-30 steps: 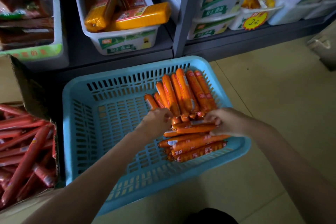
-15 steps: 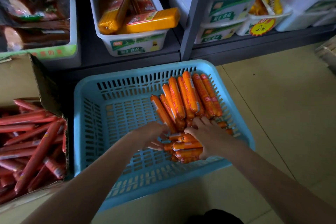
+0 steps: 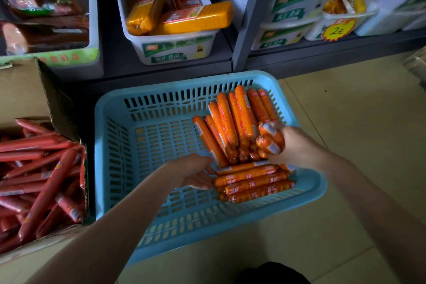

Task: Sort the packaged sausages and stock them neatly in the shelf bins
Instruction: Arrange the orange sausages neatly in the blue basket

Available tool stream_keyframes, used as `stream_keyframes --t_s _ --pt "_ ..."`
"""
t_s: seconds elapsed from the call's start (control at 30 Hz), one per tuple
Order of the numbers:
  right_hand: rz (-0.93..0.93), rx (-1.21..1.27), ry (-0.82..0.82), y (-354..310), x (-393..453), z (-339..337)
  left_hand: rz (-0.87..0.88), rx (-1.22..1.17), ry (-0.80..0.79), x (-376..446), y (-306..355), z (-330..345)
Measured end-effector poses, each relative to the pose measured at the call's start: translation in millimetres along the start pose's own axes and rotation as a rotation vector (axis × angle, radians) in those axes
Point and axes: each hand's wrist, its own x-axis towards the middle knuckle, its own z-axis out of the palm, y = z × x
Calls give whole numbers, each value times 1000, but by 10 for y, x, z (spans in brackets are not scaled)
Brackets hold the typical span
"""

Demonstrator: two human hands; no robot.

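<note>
A light-blue slotted basket (image 3: 147, 226) sits on the tiled floor (image 3: 357, 134) in front of a low shelf (image 3: 166, 71). Orange packaged sausages fill its right half only: an upright row (image 3: 232, 122) leans against the far right wall, and a stack of crosswise sausages (image 3: 253, 181) lies nearer, along the right front.

The right hand (image 3: 292, 145) is raised just above the right side of the basket, fingers curled round a small bundle of orange sausages (image 3: 269, 139); the bundle is motion-blurred and partly covered by the hand, so its count cannot be told. The left hand (image 3: 193, 172) is low inside the basket at the left ends of the crosswise stack, palm turned up, fingers loosely bent; whether it grips a sausage or only touches the ends cannot be told, since the fingertips merge with the packs.

At far left a cardboard box (image 3: 30, 90), cut off by the frame edge, holds long red sausages (image 3: 39, 177). On the shelf, a white bin (image 3: 173, 48) contains thick yellow-wrapped sausages (image 3: 196, 17), one lying across its front rim. A larger bin (image 3: 92, 30) at far left holds dark vacuum packs, blurred and hard to read. Right of a grey shelf post (image 3: 251, 18) stand stacked white bins (image 3: 292, 18); one carries an orange price tag (image 3: 338, 29). Their contents are mostly cut off at the top edge.
</note>
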Motion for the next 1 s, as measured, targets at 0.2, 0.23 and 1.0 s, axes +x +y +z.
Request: stream_keyframes --t_s 0.2,0.23,1.0 --pt "-42 -681 -421 18 64 311 -37 -106 -103 -16 -19 -17" --pt "-48 -675 -410 4 63 317 -43 -141 -78 8 -62 -69" --pt "-343 -197 68 -530 606 460 403 -99 414 -26 93 -405"
